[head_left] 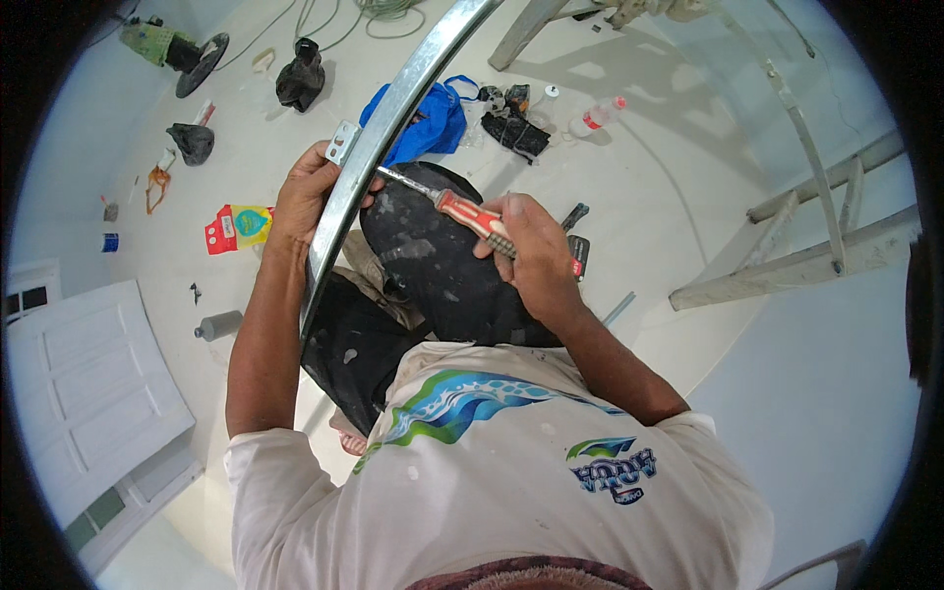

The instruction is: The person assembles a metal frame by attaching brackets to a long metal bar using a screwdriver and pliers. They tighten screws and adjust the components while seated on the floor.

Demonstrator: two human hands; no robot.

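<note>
A long shiny metal rail slants across in front of me, from the top of the view down beside my left thigh. My left hand is closed around the rail, just below a small slotted metal bracket on its left side. In my right hand is a screwdriver with a red and cream handle, its fingers wrapped around the grip. The shaft points left, and its tip meets the rail's right side across from the bracket; the exact contact point is hard to make out. My black trousers lie beneath.
Beyond the rail lie a blue bag, a dark bundle and a plastic bottle. A wooden ladder-like frame stands right. Leftward are a colourful packet, a grey bottle and a white panelled door.
</note>
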